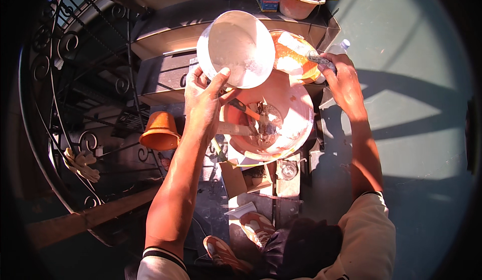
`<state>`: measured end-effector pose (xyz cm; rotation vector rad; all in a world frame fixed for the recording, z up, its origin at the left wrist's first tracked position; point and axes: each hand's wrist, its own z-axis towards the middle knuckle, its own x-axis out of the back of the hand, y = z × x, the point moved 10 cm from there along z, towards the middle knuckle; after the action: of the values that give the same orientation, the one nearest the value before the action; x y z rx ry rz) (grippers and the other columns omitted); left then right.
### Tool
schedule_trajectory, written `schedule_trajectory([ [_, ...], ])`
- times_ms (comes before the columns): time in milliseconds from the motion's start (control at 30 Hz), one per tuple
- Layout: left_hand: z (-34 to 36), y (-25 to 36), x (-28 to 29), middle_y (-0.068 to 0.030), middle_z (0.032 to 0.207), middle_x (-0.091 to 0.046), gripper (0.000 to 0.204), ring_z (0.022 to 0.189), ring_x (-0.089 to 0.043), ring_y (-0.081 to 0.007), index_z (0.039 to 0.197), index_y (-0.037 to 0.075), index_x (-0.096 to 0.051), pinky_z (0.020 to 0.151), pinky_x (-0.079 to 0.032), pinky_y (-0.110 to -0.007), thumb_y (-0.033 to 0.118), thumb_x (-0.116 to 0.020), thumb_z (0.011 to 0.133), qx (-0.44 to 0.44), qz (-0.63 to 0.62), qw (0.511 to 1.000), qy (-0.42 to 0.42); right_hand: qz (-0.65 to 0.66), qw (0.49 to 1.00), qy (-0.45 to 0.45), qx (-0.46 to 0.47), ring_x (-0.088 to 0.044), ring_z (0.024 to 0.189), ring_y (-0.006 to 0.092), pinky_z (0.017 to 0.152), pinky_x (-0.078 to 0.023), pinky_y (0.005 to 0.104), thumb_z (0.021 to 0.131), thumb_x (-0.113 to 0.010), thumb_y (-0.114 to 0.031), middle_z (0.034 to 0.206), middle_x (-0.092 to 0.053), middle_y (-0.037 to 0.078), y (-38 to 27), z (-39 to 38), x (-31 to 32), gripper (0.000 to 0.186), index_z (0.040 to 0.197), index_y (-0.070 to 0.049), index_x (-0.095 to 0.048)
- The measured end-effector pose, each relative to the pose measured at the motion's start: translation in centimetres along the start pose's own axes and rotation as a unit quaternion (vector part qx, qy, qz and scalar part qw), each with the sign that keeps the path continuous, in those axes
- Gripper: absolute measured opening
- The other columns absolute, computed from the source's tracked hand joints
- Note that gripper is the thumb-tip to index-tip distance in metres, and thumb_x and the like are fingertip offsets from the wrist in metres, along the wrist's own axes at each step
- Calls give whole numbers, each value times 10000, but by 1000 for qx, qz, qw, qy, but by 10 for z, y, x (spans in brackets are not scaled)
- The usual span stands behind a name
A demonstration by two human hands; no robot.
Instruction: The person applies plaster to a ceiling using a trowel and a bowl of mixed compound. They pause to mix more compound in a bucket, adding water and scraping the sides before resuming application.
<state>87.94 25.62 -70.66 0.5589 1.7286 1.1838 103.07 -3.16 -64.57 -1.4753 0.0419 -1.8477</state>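
Nearest to us are our shoes [257,227], with an open cardboard box [233,179] just beyond them. Past it stands the big pinkish basin [297,129], a tool with an orange and black handle [246,110] lying among the clutter inside. An orange pot [161,129] sits tilted to the left, near the iron railing [129,59].

Above the basin's far side, our left hand [203,92] pinches the white tub [236,49] by its rim, thumb on the edge, mouth turned toward us. Our right hand [345,79] is closed around a grey handle [321,60] beside the orange bowl [296,49]; we cannot tell what its other end is. Farther up the steps [170,46] are a blue box [267,0] and a reddish bucket [295,6].
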Motion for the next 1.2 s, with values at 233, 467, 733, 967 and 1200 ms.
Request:
schedule_trajectory([
  [233,-25,12,3,-149,1402,-591,703,1237,-643,-232,1506,-4,-326,921,-630,-397,114,-754,961,-22,30,999,5,-125,971,88,184,-579,1083,337,950,-468,461,881,-759,-109,1118,-596,125,-85,-39,-4,386,1257,-85,-677],
  [467,-42,13,27,-182,1410,-569,723,1191,-669,-243,1504,-21,-313,837,-668,-339,82,-763,947,-36,36,998,24,-149,956,114,225,-582,1070,300,922,-475,428,817,-821,-79,1109,-600,82,-115,-56,-6,432,1230,-105,-695],
  [733,-52,21,35,-205,1403,-562,730,1191,-674,-256,1496,-46,-299,821,-687,-331,52,-758,938,-64,44,997,21,-110,953,108,260,-588,1035,293,885,-479,444,835,-775,-110,1058,-602,88,-136,-75,-4,350,1180,-81,-724],
  [967,-60,23,35,-206,1416,-554,736,1196,-669,-254,1499,-35,-301,828,-679,-336,57,-765,935,-74,66,995,22,-115,950,80,281,-595,1053,314,891,-484,458,828,-767,-103,1081,-605,99,-143,-81,-12,357,1178,-88,-701],
  [1200,-61,24,39,-184,1423,-555,740,1206,-663,-261,1497,-30,-306,875,-664,-382,73,-775,934,-70,32,997,20,37,986,26,159,-592,1053,316,934,-501,418,880,-773,-116,1103,-608,117,-109,-70,0,382,1254,-67,-711],
])
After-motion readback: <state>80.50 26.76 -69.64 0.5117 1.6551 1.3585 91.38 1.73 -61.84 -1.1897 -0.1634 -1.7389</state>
